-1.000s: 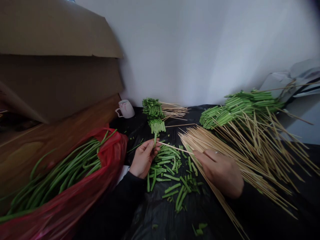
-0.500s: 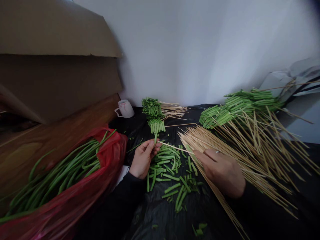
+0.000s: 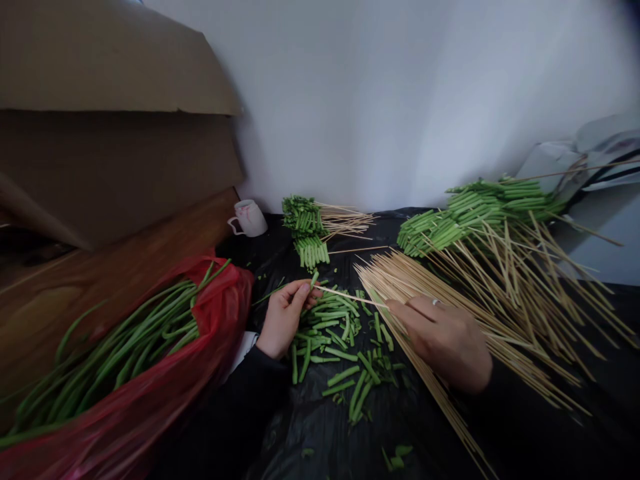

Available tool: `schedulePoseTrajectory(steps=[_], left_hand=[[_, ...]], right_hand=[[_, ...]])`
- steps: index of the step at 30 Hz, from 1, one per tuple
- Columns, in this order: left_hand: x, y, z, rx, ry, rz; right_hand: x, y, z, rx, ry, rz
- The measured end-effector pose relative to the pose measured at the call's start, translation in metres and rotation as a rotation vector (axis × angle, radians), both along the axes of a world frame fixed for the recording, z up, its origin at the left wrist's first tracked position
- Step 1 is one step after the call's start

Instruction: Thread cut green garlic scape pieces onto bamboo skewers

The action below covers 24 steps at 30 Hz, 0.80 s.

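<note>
Between thumb and fingers, my left hand (image 3: 286, 317) pinches a short cut piece of green bean (image 3: 315, 279). My right hand (image 3: 443, 340) is closed on a thin bamboo skewer (image 3: 350, 296), whose far tip meets the bean piece at my left fingertips. Whether the tip has gone into the bean is too small to tell. Loose cut bean pieces (image 3: 333, 320) lie on the black plastic sheet below and between my hands. Under and beside my right hand spreads a large pile of bare skewers (image 3: 415, 280).
Skewered beans are stacked at the back middle (image 3: 311, 250) and back right (image 3: 480, 213). A red plastic bag (image 3: 220, 310) of long beans (image 3: 130, 333) lies at left. Behind it stand a white mug (image 3: 251, 219) and a cardboard box (image 3: 120, 167). A pale wall (image 3: 375, 107) closes the back.
The bean piece in my left hand now tilts more toward the right. The skewer stays against it, and both hands hold nearly the same place. The view has shifted slightly.
</note>
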<state>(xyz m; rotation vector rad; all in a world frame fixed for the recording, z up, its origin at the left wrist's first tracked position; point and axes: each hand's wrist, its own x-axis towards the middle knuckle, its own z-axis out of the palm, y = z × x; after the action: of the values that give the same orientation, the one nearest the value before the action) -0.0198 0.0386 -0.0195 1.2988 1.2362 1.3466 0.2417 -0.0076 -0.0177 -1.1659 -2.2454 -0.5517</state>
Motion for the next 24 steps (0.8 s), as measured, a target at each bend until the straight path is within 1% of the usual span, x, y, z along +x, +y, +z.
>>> schedulePoseTrajectory(steps=[3, 6, 9, 11, 16, 18, 24], left_hand=[[0.000, 0.000, 0.001, -0.012, -0.021, -0.010], [0.001, -0.001, 0.001, -0.063, -0.141, -0.019], [0.001, -0.001, 0.001, -0.129, -0.293, -0.010], [0.001, -0.001, 0.002, -0.165, -0.353, -0.006], [0.001, -0.001, 0.002, -0.219, -0.425, -0.022], [0.001, -0.001, 0.002, -0.229, -0.437, -0.031], [0.002, -0.002, 0.002, -0.236, -0.455, -0.032]], right_hand=[[-0.002, 0.000, -0.003, -0.115, 0.028, 0.028], [-0.004, -0.001, -0.007, -0.180, 0.025, 0.031], [-0.004, -0.001, -0.010, -0.144, 0.039, 0.036], [-0.005, 0.000, -0.010, -0.113, 0.053, 0.043], [-0.005, -0.001, -0.008, -0.078, 0.087, 0.050], [-0.006, -0.002, -0.008, -0.094, 0.099, 0.033], [-0.010, -0.007, -0.011, -0.315, 0.141, 0.017]])
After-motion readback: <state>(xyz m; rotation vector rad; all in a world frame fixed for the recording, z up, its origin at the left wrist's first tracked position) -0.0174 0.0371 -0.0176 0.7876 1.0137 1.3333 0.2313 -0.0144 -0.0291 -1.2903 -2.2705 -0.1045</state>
